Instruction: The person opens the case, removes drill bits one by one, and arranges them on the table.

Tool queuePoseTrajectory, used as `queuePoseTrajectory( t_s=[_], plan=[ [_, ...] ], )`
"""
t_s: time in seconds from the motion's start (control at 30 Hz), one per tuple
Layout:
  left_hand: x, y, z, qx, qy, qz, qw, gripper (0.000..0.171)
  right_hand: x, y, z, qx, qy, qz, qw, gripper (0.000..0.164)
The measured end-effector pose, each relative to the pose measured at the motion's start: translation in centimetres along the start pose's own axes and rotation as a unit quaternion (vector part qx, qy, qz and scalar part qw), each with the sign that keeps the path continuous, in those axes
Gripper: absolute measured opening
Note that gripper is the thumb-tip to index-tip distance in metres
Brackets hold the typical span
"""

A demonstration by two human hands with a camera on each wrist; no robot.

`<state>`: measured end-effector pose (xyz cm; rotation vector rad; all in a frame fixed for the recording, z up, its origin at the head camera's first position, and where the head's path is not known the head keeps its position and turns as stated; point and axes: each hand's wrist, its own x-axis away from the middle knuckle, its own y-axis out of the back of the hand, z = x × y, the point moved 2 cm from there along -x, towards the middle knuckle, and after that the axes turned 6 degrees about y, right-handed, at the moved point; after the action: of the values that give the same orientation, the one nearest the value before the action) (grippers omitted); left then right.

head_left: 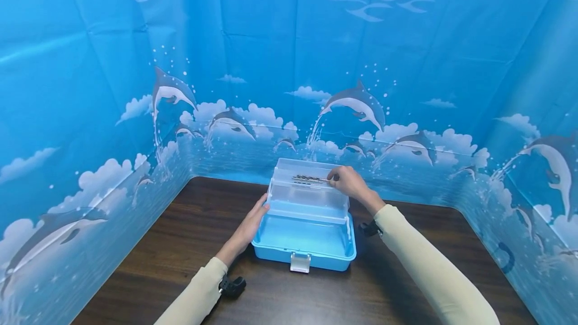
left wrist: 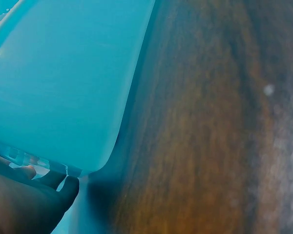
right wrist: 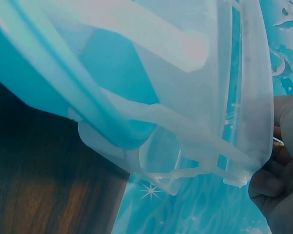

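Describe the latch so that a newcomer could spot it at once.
On the dark wooden table stands an open blue box. Look at the middle of its near wall for the latch. Unlike the wide, clear trays above, it is small, squarish and pale against the blue.

Soft glare pales the dark tabletop (head_left: 307, 297).
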<state>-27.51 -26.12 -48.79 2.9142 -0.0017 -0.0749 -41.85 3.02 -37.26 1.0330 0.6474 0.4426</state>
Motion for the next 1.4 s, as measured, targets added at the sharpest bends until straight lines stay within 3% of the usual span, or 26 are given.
queuePoseTrajectory(
  t_s=[0.3, 0.6, 0.83, 1.0, 1.2, 1.4],
  plan=[
    [0.2, 0.0, -0.1, -0.004, 0.002, -0.003, 1.0, 0.066, -0.2, -0.1, -0.2, -0.021, -0.015, 0.014, 1.0, 0.016],
    [0.0, -0.1, -0.3, -0.007, 0.002, -0.005, 1.0, 0.065, -0.1, 0.4, -0.5, -0.045, 0.006, 0.018, 0.999, 0.019],
    [0.1, 0.0, -0.1, -0.005, 0.005, -0.007, 1.0, 0.063, 0.1, 0.7, -1.1, -0.114, 0.014, -0.005, 0.993, 0.026],
    [0.0, 0.0, -0.1, -0.005, 0.005, -0.007, 1.0, 0.064, 0.3, 0.8, -1.7, -0.178, -0.009, -0.036, 0.983, 0.032],
    [0.0, -0.1, -0.3, -0.007, 0.003, -0.008, 0.9999, 0.065, 1.1, 1.0, -2.4, -0.272, -0.047, -0.094, 0.957, 0.032],
    [0.1, 0.0, -0.3, -0.012, 0.004, -0.01, 0.9999, 0.065, 2.2, 1.2, -3.3, -0.319, -0.086, -0.136, 0.934, 0.035]
  ],
)
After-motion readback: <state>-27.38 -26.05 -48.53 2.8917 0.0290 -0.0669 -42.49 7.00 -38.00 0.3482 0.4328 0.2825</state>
